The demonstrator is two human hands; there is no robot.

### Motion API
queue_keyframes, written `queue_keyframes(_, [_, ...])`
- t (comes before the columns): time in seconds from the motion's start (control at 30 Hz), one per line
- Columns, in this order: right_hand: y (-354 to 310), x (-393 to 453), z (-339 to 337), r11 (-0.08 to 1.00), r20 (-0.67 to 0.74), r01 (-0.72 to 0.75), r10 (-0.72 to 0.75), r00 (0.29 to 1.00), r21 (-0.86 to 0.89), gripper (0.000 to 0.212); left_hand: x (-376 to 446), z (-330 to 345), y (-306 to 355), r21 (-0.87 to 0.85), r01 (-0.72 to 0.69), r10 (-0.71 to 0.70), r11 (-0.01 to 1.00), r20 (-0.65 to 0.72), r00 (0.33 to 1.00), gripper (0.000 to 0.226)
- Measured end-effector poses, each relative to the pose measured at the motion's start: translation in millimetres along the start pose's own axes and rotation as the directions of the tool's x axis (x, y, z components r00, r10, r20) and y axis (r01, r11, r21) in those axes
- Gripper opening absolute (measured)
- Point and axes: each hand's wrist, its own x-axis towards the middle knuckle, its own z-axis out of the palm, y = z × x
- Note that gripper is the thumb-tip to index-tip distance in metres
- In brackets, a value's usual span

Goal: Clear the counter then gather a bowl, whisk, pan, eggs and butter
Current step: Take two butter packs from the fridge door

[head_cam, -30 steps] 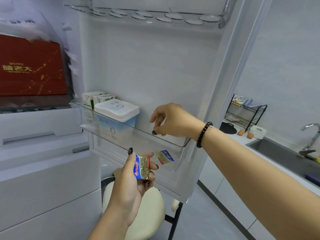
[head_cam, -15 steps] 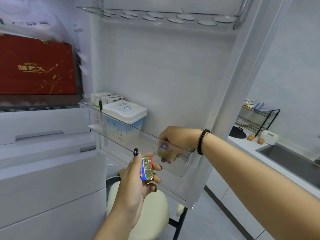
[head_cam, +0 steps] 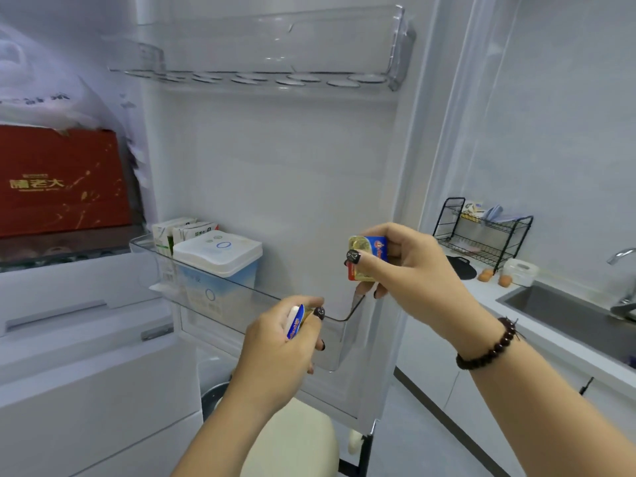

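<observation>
One foil butter portion (head_cam: 367, 258) sat pinched in the right hand (head_cam: 409, 270), thumb across its face and fingers curled behind, held up above the right end of the clear door bin (head_cam: 241, 304). A second butter portion (head_cam: 296, 321) was gripped edge-on in the left hand (head_cam: 278, 342), thumb and forefinger closed over its top, lower and nearer, in front of the bin's front wall. Both portions were out of the bin and free of it.

Further left in the same bin stood a white lidded tub (head_cam: 220, 256) and, behind it, two small cartons (head_cam: 182, 230). The egg shelf (head_cam: 268, 75) above showed only bare dimples. A red box (head_cam: 62, 180) sat inside the fridge at far left. A cream stool (head_cam: 292, 438) stood below the hands.

Far right, along the counter (head_cam: 488, 287): two eggs (head_cam: 494, 277) beside a black wire rack (head_cam: 481, 232), then the sink (head_cam: 564, 315).

Judged step: butter in hand, to be carried to the counter.

Risks: the portions look small and slick in foil, each held by fingertips only; a slackened pinch could drop one onto the stool or floor. With both hands occupied, closing the door would likely need an elbow or knuckles, and a squeeze could dent the soft butter. The eggs lay loose near the sink edge; a careless set-down could nudge them rolling.
</observation>
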Motion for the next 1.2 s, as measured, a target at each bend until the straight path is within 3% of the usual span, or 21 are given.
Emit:
queue_keyframes(0.2, [14,-19,-27,0.987,-0.158,-0.024,0.049,0.986,0.158,0.049,-1,4,-5,0.209,-0.076,0.071,0.975,0.032,0.997,0.009])
queue_keyframes(0.4, [21,-30,-34,0.966,-0.200,-0.043,0.096,0.975,0.254,0.067,-13,-9,-1,0.148,-0.036,0.033,0.988,0.024,0.999,0.010])
queue_keyframes(0.7, [18,-59,-12,0.908,0.042,-0.171,0.167,0.985,0.384,0.084,-54,-56,3,-0.015,0.004,-0.005,1.000,-0.100,0.995,0.020])
queue_keyframes(0.87, [12,-77,0,0.872,0.223,-0.189,0.095,0.970,0.450,0.115,-86,-61,33,-0.151,-0.060,0.018,0.987,-0.262,0.965,0.016])
queue_keyframes(0.97, [5,-82,5,0.853,0.341,-0.220,0.053,0.938,0.472,0.099,-108,-51,59,-0.210,-0.129,0.067,0.969,-0.282,0.957,0.021])
queue_keyframes(1.1, [-8,-82,12,0.816,0.465,-0.269,-0.001,0.885,0.513,0.056,-125,-38,75,-0.205,-0.159,0.098,0.966,-0.280,0.955,0.013])
queue_keyframes(1.2, [-7,-85,22,0.851,0.510,-0.236,-0.043,0.859,0.469,0.052,-135,-30,75,-0.191,-0.156,0.091,0.969,-0.310,0.946,0.015])
